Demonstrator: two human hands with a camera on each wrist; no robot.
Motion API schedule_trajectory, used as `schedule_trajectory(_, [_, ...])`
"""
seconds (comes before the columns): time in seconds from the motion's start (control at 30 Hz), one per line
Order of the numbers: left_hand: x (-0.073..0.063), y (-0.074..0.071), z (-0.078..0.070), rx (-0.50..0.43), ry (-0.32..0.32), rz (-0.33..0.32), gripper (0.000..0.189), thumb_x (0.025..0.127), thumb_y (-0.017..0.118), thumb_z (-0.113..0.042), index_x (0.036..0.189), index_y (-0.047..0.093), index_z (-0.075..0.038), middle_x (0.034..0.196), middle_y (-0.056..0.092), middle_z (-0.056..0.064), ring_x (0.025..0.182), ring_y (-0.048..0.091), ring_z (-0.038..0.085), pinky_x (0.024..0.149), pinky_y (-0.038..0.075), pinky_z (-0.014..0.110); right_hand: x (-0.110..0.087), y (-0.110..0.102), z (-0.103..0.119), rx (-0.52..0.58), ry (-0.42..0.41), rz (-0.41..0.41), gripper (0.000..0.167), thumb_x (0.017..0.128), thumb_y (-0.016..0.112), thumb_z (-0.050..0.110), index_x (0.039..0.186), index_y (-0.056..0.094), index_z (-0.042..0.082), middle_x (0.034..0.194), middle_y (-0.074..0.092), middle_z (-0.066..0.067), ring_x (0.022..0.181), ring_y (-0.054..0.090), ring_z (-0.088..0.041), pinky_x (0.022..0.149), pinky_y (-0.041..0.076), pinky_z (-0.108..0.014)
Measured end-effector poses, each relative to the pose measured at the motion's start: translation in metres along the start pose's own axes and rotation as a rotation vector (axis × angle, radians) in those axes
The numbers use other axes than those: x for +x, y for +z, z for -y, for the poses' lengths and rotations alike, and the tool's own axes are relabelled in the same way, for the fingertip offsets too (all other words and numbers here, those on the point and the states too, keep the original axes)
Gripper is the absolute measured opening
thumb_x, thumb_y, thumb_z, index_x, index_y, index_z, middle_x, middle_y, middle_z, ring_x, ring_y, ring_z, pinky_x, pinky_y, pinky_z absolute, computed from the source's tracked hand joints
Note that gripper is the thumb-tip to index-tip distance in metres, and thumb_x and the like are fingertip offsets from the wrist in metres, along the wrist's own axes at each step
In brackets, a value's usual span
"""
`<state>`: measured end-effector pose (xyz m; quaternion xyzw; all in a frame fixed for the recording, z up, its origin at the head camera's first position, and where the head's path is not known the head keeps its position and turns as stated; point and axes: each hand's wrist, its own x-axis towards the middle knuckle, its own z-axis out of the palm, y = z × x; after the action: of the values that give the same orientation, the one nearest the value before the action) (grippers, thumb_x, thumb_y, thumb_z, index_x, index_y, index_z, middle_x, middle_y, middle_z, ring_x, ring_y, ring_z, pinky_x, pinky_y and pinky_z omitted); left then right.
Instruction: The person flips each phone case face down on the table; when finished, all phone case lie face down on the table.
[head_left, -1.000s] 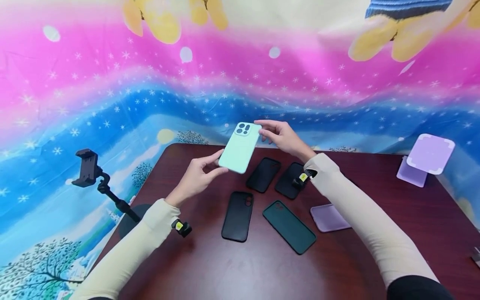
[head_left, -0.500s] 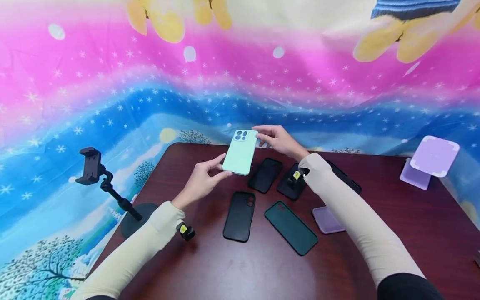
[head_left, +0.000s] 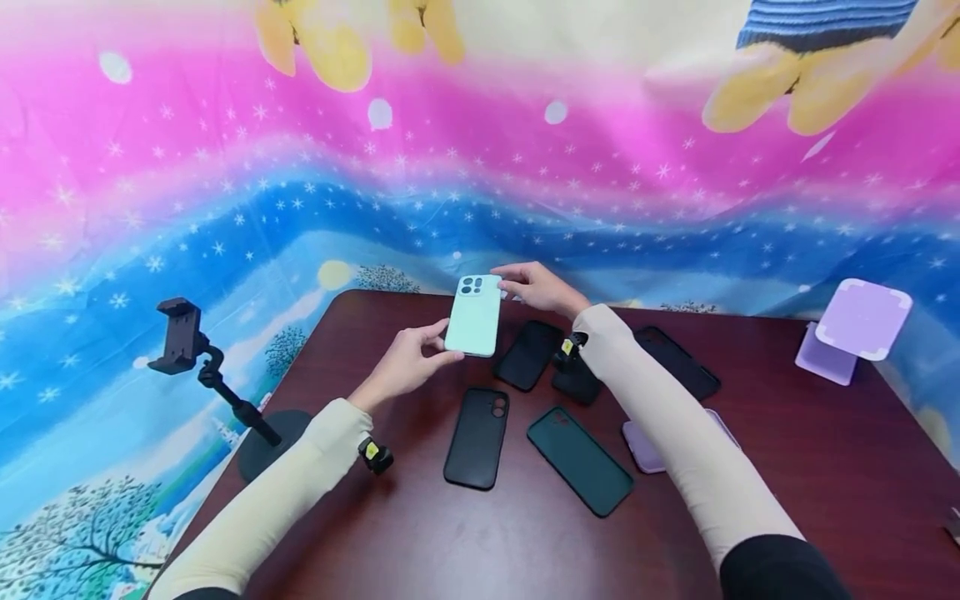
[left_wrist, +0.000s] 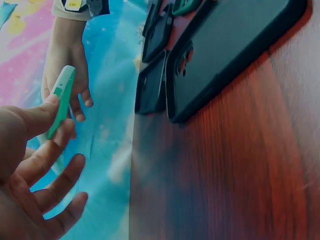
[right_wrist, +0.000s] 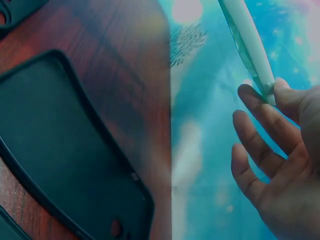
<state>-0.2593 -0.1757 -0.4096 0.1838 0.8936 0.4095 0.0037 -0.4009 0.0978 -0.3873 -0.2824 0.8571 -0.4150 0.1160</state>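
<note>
Mint case point(head_left: 474, 323), back face toward me in the head view, is held up off the table point(head_left: 480, 542), so what I'm judging from is who has which end. Long axis runs away from the wearer, top leaning slightly right, camera cutout at the far end. Neither hand is nearer; both touch it.

Left hand point(head_left: 408, 362) has the near end: thumb at the bottom edge, index finger along the left side, the other fingers loosely bent in my left wrist view. Right hand point(head_left: 543, 287) pinches the far right corner between thumb and index finger, remaining fingers half curled and spread off it. Can't tell if a phone sits inside.

From the left hand, the case lies up and to the right; from the right hand, down and to the left. Black case point(head_left: 476, 437) and dark green case point(head_left: 580, 461) lie on the wood, closer to the wearer.

Writing: no brand I can read on the mint back. Yellow label point(head_left: 372, 450) on the left wrist mount, too small to read.
</note>
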Motion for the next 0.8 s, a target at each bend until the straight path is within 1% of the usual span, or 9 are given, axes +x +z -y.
schedule_trajectory(0.1, [0.002, -0.003, 0.008, 0.032, -0.037, 0.021, 0.071, 0.097, 0.073, -0.029, 0.157, 0.041, -0.007, 0.094, 0.076, 0.008, 0.091, 0.067, 0.020, 0.082, 0.046, 0.034, 0.012, 0.009, -0.003, -0.022, 0.002, 0.041, 0.047, 0.110, 0.050, 0.026, 0.155, 0.047, 0.013, 0.140, 0.065, -0.016, 0.124, 0.065, -0.035, 0.102, 0.052, -0.051])
schedule_trajectory(0.23, [0.008, -0.004, 0.016, 0.126, -0.063, 0.070, 0.073, 0.097, 0.073, -0.031, 0.157, 0.041, -0.006, 0.090, 0.074, 0.007, 0.078, 0.060, 0.018, 0.074, 0.044, 0.031, 0.017, 0.019, -0.011, -0.064, 0.037, 0.074, 0.048, 0.110, 0.050, 0.025, 0.156, 0.046, 0.013, 0.144, 0.062, -0.018, 0.129, 0.062, -0.034, 0.106, 0.051, -0.050])
schedule_trajectory(0.3, [0.013, -0.002, 0.020, 0.166, -0.061, 0.111, 0.073, 0.097, 0.073, -0.032, 0.157, 0.041, -0.006, 0.088, 0.072, 0.006, 0.071, 0.055, 0.016, 0.068, 0.042, 0.029, 0.015, 0.022, -0.016, -0.089, 0.070, 0.071, 0.048, 0.109, 0.051, 0.024, 0.156, 0.046, 0.013, 0.146, 0.060, -0.017, 0.131, 0.061, -0.033, 0.108, 0.050, -0.049])
schedule_trajectory(0.4, [0.018, 0.002, 0.027, 0.185, -0.073, 0.158, 0.071, 0.098, 0.072, -0.032, 0.157, 0.042, -0.006, 0.082, 0.069, 0.005, 0.064, 0.050, 0.014, 0.063, 0.040, 0.028, 0.013, 0.029, -0.023, -0.127, 0.095, 0.049, 0.048, 0.109, 0.054, 0.023, 0.155, 0.047, 0.013, 0.150, 0.056, -0.017, 0.136, 0.058, -0.033, 0.112, 0.047, -0.051])
schedule_trajectory(0.53, [0.020, 0.008, 0.039, 0.214, -0.116, 0.187, 0.071, 0.097, 0.073, -0.033, 0.156, 0.043, -0.005, 0.075, 0.064, 0.002, 0.059, 0.047, 0.012, 0.061, 0.040, 0.027, 0.015, 0.042, -0.028, -0.201, 0.081, 0.050, 0.052, 0.109, 0.053, 0.024, 0.157, 0.042, 0.010, 0.161, 0.044, -0.016, 0.145, 0.047, -0.035, 0.118, 0.040, -0.054])
schedule_trajectory(0.6, [0.020, 0.011, 0.044, 0.233, -0.129, 0.199, 0.071, 0.097, 0.072, -0.034, 0.155, 0.043, -0.004, 0.073, 0.064, 0.003, 0.057, 0.047, 0.013, 0.059, 0.040, 0.027, 0.017, 0.049, -0.030, -0.219, 0.095, 0.060, 0.054, 0.109, 0.052, 0.026, 0.159, 0.039, 0.010, 0.165, 0.037, -0.014, 0.150, 0.041, -0.036, 0.121, 0.036, -0.054])
schedule_trajectory(0.7, [0.024, 0.015, 0.048, 0.268, -0.136, 0.215, 0.069, 0.097, 0.072, -0.035, 0.154, 0.046, -0.005, 0.078, 0.068, 0.009, 0.056, 0.048, 0.013, 0.057, 0.039, 0.027, 0.020, 0.055, -0.034, -0.205, 0.145, 0.064, 0.056, 0.109, 0.052, 0.026, 0.160, 0.036, 0.010, 0.166, 0.035, -0.014, 0.151, 0.038, -0.036, 0.121, 0.035, -0.054])
schedule_trajectory(0.77, [0.029, 0.017, 0.049, 0.292, -0.136, 0.216, 0.057, 0.097, 0.072, -0.036, 0.144, 0.059, -0.005, 0.099, 0.075, 0.014, 0.055, 0.048, 0.014, 0.056, 0.038, 0.027, 0.022, 0.057, -0.036, -0.201, 0.178, 0.054, 0.056, 0.109, 0.051, 0.026, 0.161, 0.035, 0.011, 0.166, 0.034, -0.015, 0.150, 0.039, -0.036, 0.120, 0.036, -0.055])
schedule_trajectory(0.8, [0.032, 0.017, 0.049, 0.302, -0.137, 0.220, 0.056, 0.098, 0.072, -0.036, 0.143, 0.060, -0.004, 0.102, 0.075, 0.015, 0.056, 0.050, 0.014, 0.056, 0.039, 0.027, 0.023, 0.058, -0.037, -0.198, 0.189, 0.045, 0.056, 0.109, 0.051, 0.026, 0.161, 0.035, 0.011, 0.166, 0.035, -0.015, 0.150, 0.040, -0.037, 0.120, 0.037, -0.055])
